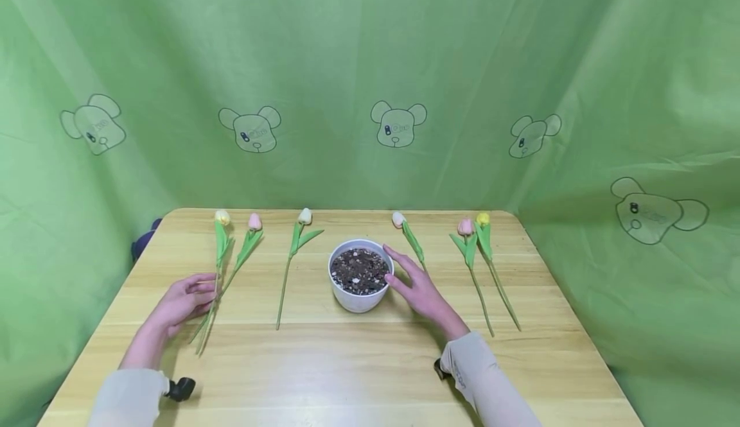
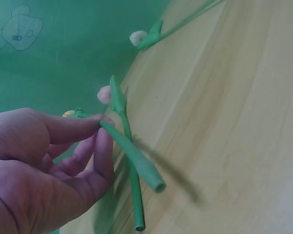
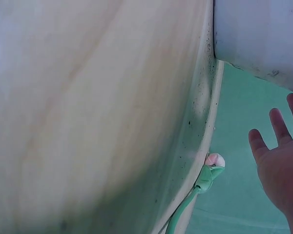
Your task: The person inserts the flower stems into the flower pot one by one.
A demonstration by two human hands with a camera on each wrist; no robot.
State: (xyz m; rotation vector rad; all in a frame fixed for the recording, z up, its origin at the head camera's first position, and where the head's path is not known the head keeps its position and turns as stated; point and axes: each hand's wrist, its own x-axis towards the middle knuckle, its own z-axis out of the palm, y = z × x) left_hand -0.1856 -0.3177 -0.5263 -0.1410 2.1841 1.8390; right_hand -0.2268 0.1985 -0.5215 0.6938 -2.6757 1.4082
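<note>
The person's left hand point(image 1: 187, 300) pinches the stem of the left yellow tulip point(image 1: 220, 253) between thumb and fingers; the right hand point(image 1: 424, 294) grips nothing, its fingers spread and fairly straight, with fingertips at the rim of the white pot point(image 1: 360, 300). The left wrist view alone shows the held stem's hollow end raised above the table point(image 1: 324, 375), while its bloom is mostly hidden behind the hand. The right wrist view gives the pot's outer wall but not the dark soil point(image 1: 360, 271), which only the head view reveals. Just beside the held stem lies the left pink tulip point(image 1: 246, 245), then the left white tulip point(image 1: 295, 237); past the pot lie the right white tulip point(image 1: 412, 239), right pink tulip point(image 1: 471, 250) and right yellow tulip point(image 1: 484, 241). Counted, that makes six tulips, two of each colour, and one pot. Behind, the green curtain point(image 1: 324, 35) bears five complete bear-head outlines point(image 1: 399, 124).
</note>
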